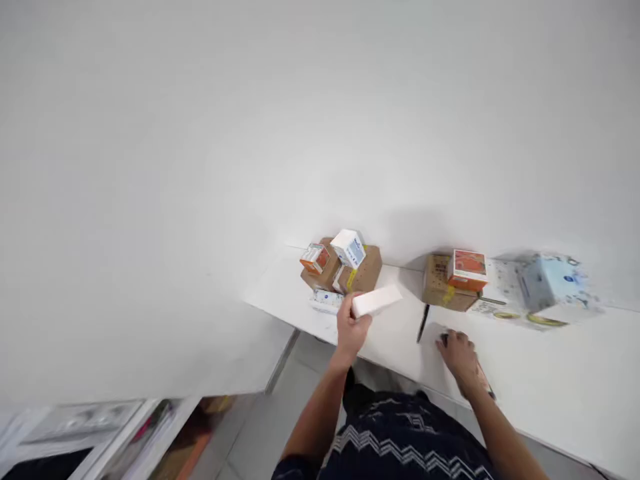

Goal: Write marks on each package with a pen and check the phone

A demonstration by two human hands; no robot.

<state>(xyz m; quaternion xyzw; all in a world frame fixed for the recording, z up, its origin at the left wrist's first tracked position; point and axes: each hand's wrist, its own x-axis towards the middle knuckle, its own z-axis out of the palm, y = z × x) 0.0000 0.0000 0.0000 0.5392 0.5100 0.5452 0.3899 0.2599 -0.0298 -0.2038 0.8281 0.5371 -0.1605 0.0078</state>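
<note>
My left hand (351,328) holds a plain white box (377,300) above the white table (550,373), just in front of a pile of brown cardboard boxes (363,272). On that pile sit a white-and-blue carton (349,248) and a small orange carton (315,258). My right hand (459,357) rests flat on the table, fingers closed over a small dark thing that I cannot make out. A black pen-like tool (423,323) lies just left of it.
A second brown box (440,283) with an orange-topped carton (469,269) stands to the right. Further right are a pale blue tissue-like box (547,281), printed paper and tape rolls (545,321). A white wall rises behind. Shelves with papers (100,433) lie lower left.
</note>
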